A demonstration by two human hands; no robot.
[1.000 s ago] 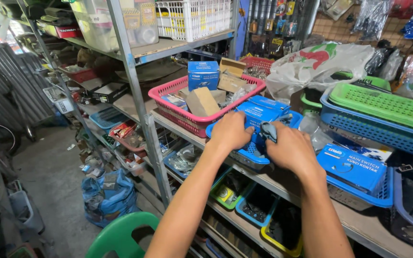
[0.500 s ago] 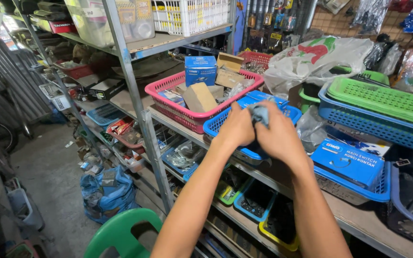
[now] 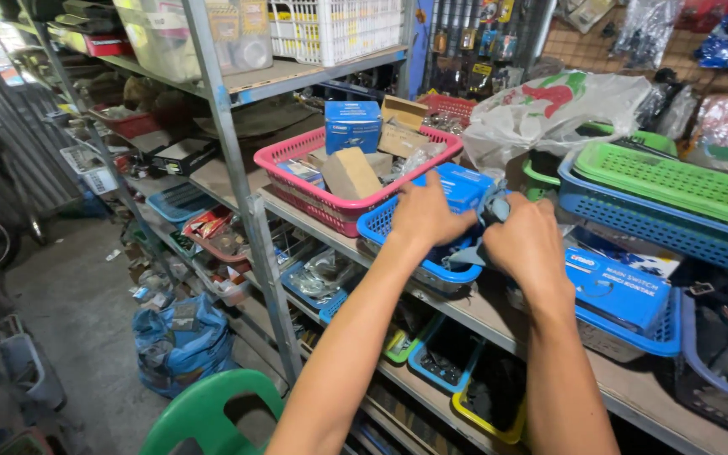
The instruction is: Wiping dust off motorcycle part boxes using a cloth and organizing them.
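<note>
Head view is looking down along two bare forearms reaching out to a metal shelf (image 3: 465, 316) crowded with baskets. Both hands are meeting over a blue plastic basket (image 3: 381, 226) that is sitting on the shelf just in front of a pink basket (image 3: 297, 160). The left hand (image 3: 424, 215) is lying with its back up over the blue basket, fingers curled down out of sight, so I cannot tell whether it is gripping anything inside. The right hand (image 3: 526, 244) is sitting close beside it, almost touching, and is pinching a small grey-blue piece (image 3: 489, 211) that is poking up between the two hands; what that piece is stays unclear, as most of it is hidden. A blue box (image 3: 463, 185) is resting in the basket just beyond the left hand.

The pink basket is holding a brown cardboard box (image 3: 350, 173) and a taller blue box (image 3: 353, 126). To the right of the hands, a flat blue packet (image 3: 617, 291) is lying in another blue basket (image 3: 663, 324), and above it a green basket (image 3: 676, 181) is nesting in a larger blue one (image 3: 650, 223). A white plastic bag (image 3: 549, 114) is slumping behind the hands. Below, near the floor, a green plastic chair (image 3: 212, 413) is standing beside a blue sack (image 3: 180, 337).
</note>
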